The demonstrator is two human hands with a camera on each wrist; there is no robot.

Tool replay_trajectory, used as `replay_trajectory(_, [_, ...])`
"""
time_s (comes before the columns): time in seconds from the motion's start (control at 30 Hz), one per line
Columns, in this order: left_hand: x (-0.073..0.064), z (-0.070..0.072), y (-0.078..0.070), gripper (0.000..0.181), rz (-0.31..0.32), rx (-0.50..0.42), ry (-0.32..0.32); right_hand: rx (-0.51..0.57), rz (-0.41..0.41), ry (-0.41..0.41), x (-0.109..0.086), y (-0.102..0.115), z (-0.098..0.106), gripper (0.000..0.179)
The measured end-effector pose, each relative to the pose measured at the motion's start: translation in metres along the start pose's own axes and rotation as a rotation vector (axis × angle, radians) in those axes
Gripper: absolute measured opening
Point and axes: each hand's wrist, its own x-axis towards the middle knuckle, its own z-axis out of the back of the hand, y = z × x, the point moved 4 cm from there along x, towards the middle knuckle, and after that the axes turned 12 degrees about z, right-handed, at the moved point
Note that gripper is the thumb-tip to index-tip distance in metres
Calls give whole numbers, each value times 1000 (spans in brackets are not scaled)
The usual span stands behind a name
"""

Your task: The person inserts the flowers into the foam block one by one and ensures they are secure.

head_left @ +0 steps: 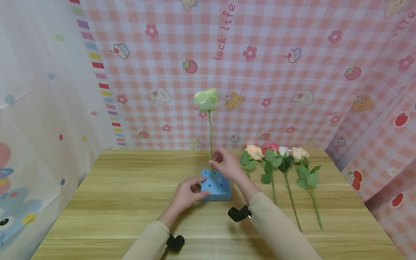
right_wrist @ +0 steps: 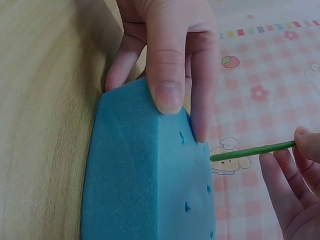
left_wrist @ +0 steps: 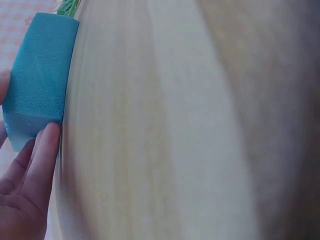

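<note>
A pale green artificial rose stands upright above a blue foam block in the head view. My right hand pinches its stem low down, between thumb and fingers. The stem's cut lower end points at the block's top face, close to it in the right wrist view. Several small holes dot that top face. With thumb and fingers spread around the block's left end, my left hand grips it on the table. The left wrist view shows its fingertips against the block's lower edge.
To the right on the wooden table lie a peach rose, a pink-red rose, a white rose and a cream rose, stems toward me. A checked cloth hangs behind the table.
</note>
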Motion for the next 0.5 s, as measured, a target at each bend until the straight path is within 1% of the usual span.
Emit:
replay_trajectory(0.1, [0,0,0,53,4,-1,1,-11,4,6,4,0,-3,17])
replay_trajectory(0.33, [0,0,1,53,3,-13,6,13,23,5,10,1,-9,16])
replay_trajectory(0.5, [0,1,0,53,-2,-11,5,-20,30,-4,14,-1,-12,16])
